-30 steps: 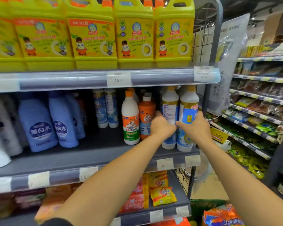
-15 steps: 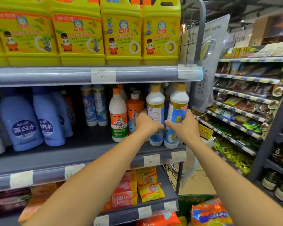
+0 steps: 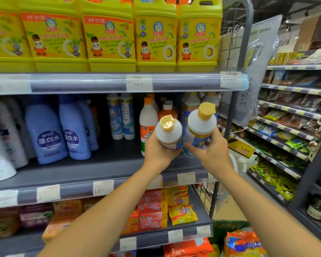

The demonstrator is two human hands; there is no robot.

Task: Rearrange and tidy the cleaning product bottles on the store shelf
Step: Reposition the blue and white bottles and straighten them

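Left hand: your left hand point(image 3: 157, 151) is wrapped around a white plastic bottle with a yellow flip cap point(image 3: 168, 133), tipped so the cap faces you.
Right hand: your right hand point(image 3: 209, 153) grips a second white bottle with the same yellow cap point(image 3: 202, 127), also tilted toward you – the two bottles sit just beside each other, nearly touching.
Where they are: both are lifted clear of the grey middle shelf point(image 3: 104, 173), in front of its right end.
Done: the pale blue bleach bottles point(image 3: 46, 134) and the tall blue-and-white bottles point(image 3: 121, 117) stand upright; the white bottle with an orange cap point(image 3: 146, 125) faces front.
Left: you have two bottles in the air and no slot chosen – by my judgement you are mid-task.
Watch: more of the same bottles stand behind your hands; how tidy they are I cannot tell.
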